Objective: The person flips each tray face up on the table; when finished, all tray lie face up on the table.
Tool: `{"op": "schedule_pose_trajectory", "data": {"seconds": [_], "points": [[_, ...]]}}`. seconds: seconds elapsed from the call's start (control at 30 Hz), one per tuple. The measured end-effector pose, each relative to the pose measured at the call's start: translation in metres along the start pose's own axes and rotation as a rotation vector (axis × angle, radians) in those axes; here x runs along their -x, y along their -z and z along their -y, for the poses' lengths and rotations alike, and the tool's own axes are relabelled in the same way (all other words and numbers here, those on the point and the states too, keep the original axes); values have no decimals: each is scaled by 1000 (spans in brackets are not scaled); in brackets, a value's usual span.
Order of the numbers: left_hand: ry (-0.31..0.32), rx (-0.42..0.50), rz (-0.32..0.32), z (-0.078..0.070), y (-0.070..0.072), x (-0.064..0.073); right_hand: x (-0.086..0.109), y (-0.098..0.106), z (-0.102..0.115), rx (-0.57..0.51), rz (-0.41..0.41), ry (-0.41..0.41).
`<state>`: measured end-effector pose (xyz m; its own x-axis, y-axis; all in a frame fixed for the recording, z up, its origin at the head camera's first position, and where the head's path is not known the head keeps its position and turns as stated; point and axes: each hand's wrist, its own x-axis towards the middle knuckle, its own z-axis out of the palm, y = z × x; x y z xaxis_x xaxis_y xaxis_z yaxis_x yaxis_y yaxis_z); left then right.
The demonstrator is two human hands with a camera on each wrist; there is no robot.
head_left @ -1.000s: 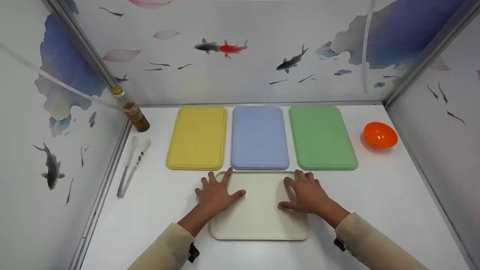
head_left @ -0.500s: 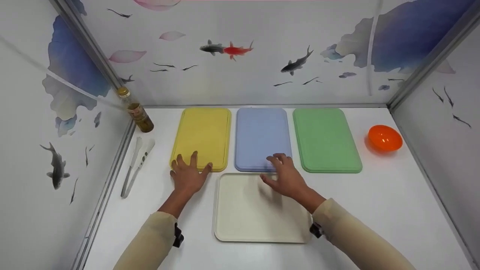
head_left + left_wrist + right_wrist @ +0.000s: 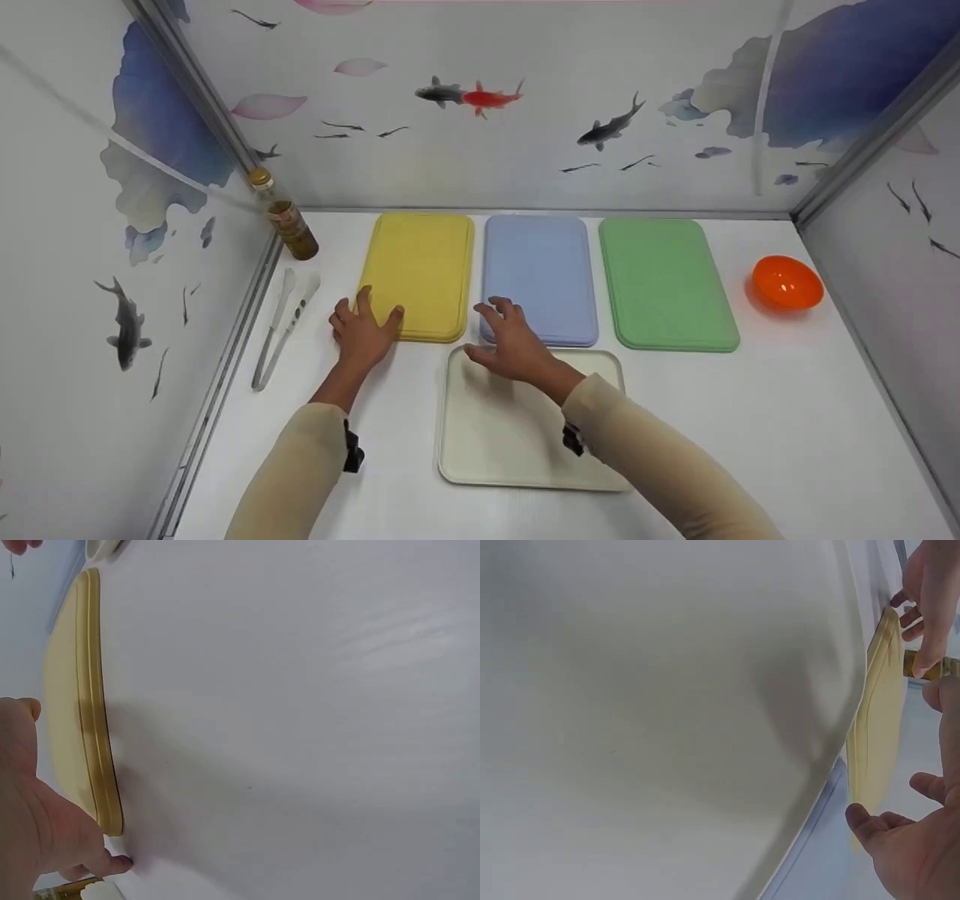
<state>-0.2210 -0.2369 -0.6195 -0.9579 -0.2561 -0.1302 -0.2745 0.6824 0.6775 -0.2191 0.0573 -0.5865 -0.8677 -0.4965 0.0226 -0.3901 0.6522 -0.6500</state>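
Observation:
The yellow board (image 3: 420, 262), a flat rounded rectangle, lies on the white table. My left hand (image 3: 361, 335) is at its near left corner, fingers spread about the left edge and thumb over the near edge. In the left wrist view a fingertip (image 3: 120, 865) reaches down beside the board's side; whether it touches cannot be made out. My right hand (image 3: 519, 349) hovers above the far part of a cream tray (image 3: 510, 442), its loosely bent fingers pointing at the gap between the yellow board and the blue board (image 3: 538, 262). Nothing is held in either hand.
A green board (image 3: 667, 285) lies right of the blue one, with an orange bowl (image 3: 786, 283) farther right. Tongs (image 3: 281, 330) and a bottle of brown liquid (image 3: 291, 225) are at the left. Printed wall panels (image 3: 525, 150) enclose the table's back and sides.
Both hands have left the cream tray. My left hand has gone left and forward to the yellow board; my right hand has moved left and forward. The head view has shifted slightly.

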Motion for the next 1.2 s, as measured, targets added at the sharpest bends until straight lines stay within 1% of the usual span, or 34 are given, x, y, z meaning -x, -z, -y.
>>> {"op": "schedule_pose_trajectory", "data": {"seconds": [0.13, 0.23, 0.3, 0.4, 0.53, 0.73, 0.93, 1.07, 1.2], "points": [[-1, -33, 10, 1, 1, -4, -13, -10, 11, -66, 42, -35], [3, -70, 25, 3, -1, -6, -18, -18, 19, -124, 84, -62], [5, -80, 27, 3, -2, -7, -21, -23, 22, -150, 103, -62], [6, -83, 26, 1, -2, -9, -25, -26, 26, -171, 115, -68], [4, -85, 26, -1, 0, -13, -28, -28, 27, -167, 120, -83], [2, -49, 28, 0, 2, -19, -33, -30, 23, -171, 126, -72], [-17, -3, 41, 0, 7, -19, -34, -32, 20, -190, 126, -72], [-11, 24, 53, 0, 10, -19, -34, -33, 19, -201, 135, -79], [0, 59, 40, 0, 11, -20, -32, -32, 17, -197, 151, -78]]}}
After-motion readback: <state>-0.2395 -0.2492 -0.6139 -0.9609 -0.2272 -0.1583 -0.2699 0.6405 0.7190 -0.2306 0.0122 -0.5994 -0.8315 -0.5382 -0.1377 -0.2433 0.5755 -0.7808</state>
